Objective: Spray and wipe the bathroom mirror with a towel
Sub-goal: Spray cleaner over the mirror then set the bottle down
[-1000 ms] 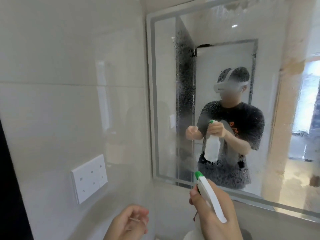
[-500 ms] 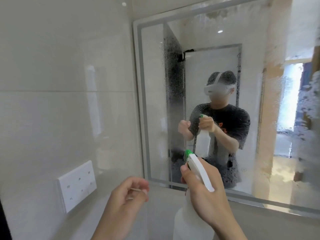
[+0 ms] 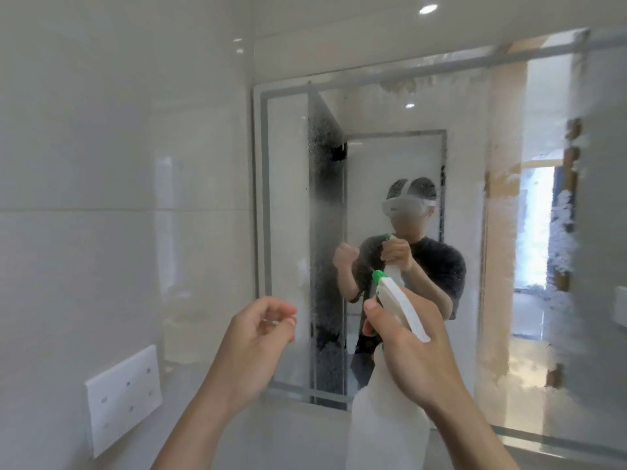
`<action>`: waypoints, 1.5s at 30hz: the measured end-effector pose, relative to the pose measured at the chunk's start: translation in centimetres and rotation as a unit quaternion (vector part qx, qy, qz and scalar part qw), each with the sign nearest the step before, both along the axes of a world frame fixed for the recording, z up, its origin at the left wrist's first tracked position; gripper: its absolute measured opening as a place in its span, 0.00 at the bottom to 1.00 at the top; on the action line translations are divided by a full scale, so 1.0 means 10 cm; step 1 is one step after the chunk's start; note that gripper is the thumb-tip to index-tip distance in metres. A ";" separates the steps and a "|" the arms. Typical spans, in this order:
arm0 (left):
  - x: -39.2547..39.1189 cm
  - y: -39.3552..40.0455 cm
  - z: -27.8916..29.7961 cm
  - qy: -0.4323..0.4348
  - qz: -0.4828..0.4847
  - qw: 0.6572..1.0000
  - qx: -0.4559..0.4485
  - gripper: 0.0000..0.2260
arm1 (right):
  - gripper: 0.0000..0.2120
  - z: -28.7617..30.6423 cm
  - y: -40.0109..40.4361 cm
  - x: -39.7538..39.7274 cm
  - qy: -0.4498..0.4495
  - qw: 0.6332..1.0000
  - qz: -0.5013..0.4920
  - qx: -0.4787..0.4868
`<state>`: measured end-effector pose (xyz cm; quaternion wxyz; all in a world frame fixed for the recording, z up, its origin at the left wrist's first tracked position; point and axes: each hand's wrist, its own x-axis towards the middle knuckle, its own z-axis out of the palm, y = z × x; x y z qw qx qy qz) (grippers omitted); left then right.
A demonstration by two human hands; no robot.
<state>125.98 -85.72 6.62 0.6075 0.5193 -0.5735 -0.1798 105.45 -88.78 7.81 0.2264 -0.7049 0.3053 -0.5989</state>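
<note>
In the head view, a white spray bottle [image 3: 390,432] with a green nozzle [image 3: 377,276] is gripped by the right hand [image 3: 407,347], the fingers being curled round the trigger head and neck while the translucent body hangs below the hand. The nozzle is pointed toward the bathroom mirror [image 3: 390,198], which is mounted on the tiled wall [image 3: 118,164] just ahead of the bottle. The left hand [image 3: 251,347] is raised beside the bottle, to its left and apart from it; its fingers are loosely curled with the thumb near the fingertips, and a thin pale sliver is seen between them, though what it is cannot be told. The mirror glass is covered with droplets and misty patches, densest down a dark strip left of centre and along the right side. In the reflection, a person in a dark T-shirt wearing a white headset [image 3: 405,206] is seen holding the bottle. A white wall socket plate [image 3: 124,398] is fixed to the tile at the lower left, well apart from the hands. No towel is seen.
</note>
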 end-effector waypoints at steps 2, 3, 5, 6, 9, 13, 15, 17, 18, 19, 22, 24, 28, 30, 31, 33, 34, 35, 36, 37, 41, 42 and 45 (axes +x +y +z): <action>-0.06 -0.03 0.08 0.004 -0.006 1.000 -0.010 0.07 | 0.14 0.05 0.01 -0.08 -0.024 1.000 -0.003 0.014; -0.09 -0.05 0.12 0.004 -0.010 1.000 -0.015 0.08 | 0.15 0.08 0.01 -0.12 -0.032 0.999 -0.009 0.015; -0.17 -0.09 0.21 0.003 -0.020 1.000 -0.022 0.07 | 0.17 0.13 0.03 -0.22 -0.028 0.999 -0.037 0.001; -0.21 -0.11 0.24 0.002 -0.024 0.999 -0.025 0.04 | 0.17 0.16 0.04 -0.28 -0.023 0.998 -0.052 -0.002; -0.36 -0.18 0.34 -0.015 -0.032 0.999 -0.029 0.07 | 0.16 0.18 0.09 -0.46 -0.016 0.997 -0.075 0.003; -0.60 -0.25 0.41 -0.019 -0.068 0.997 -0.032 0.09 | 0.16 0.16 0.18 -0.72 -0.011 0.993 -0.116 0.006; -0.74 -0.27 0.40 -0.019 -0.082 0.996 -0.032 0.08 | 0.14 0.15 0.20 -0.87 -0.026 0.991 -0.133 0.011; -0.89 -0.27 0.39 -0.017 -0.100 0.994 -0.028 0.07 | 0.12 0.16 0.25 -1.01 -0.027 0.988 -0.153 0.010; -0.96 -0.28 0.38 -0.018 -0.109 0.993 -0.028 0.07 | 0.11 0.16 0.29 -1.07 -0.023 0.987 -0.161 0.006; -1.03 -0.29 0.37 -0.018 -0.118 0.992 -0.031 0.08 | 0.12 0.15 0.33 -1.12 -0.015 0.985 -0.169 0.004; -1.21 -0.32 0.34 -0.022 -0.136 0.990 -0.036 0.08 | 0.14 0.07 0.41 -1.27 -0.003 0.982 -0.187 0.026; -1.31 -0.32 0.33 -0.020 -0.142 0.989 -0.037 0.08 | 0.11 0.01 0.46 -1.38 -0.011 0.979 -0.197 0.045; -1.46 -0.30 0.29 -0.019 -0.159 0.987 -0.035 0.08 | 0.12 0.00 0.54 -1.65 -0.030 0.976 -0.216 0.024; -1.53 -0.29 0.28 -0.015 -0.168 0.985 -0.033 0.08 | 0.12 0.00 0.58 -1.78 -0.044 0.971 -0.235 0.006; -1.57 -0.29 0.27 -0.013 -0.171 0.985 -0.033 0.08 | 0.12 -0.01 0.58 -1.86 -0.051 0.967 -0.249 -0.002; -1.64 -0.28 0.26 -0.013 -0.178 0.983 -0.033 0.07 | 0.13 -0.03 0.62 -2.00 -0.062 0.959 -0.278 -0.001; -1.68 -0.27 0.25 -0.014 -0.181 0.983 -0.033 0.07 | 0.14 -0.04 0.64 -2.06 -0.063 0.955 -0.289 0.004; -1.73 -0.27 0.23 -0.015 -0.186 0.982 -0.031 0.08 | 0.15 -0.05 0.67 -2.11 -0.062 0.953 -0.297 0.008; -1.77 -0.26 0.22 -0.015 -0.193 0.981 -0.027 0.08 | 0.15 -0.07 0.68 -2.15 -0.062 0.951 -0.302 0.014; -1.82 -0.26 0.20 -0.017 -0.201 0.979 -0.022 0.08 | 0.16 -0.09 0.70 -2.19 -0.066 0.950 -0.304 0.017; -2.01 -0.28 0.16 -0.017 -0.228 0.973 -0.018 0.07 | 0.14 -0.12 0.74 -2.35 -0.105 0.935 -0.337 0.023; -2.05 -0.28 0.15 -0.016 -0.233 0.972 -0.017 0.07 | 0.12 -0.12 0.76 -2.39 -0.112 0.931 -0.345 0.029; -2.16 -0.28 0.09 -0.028 -0.244 0.969 -0.007 0.09 | 0.11 -0.15 0.82 -2.47 -0.111 0.925 -0.361 0.036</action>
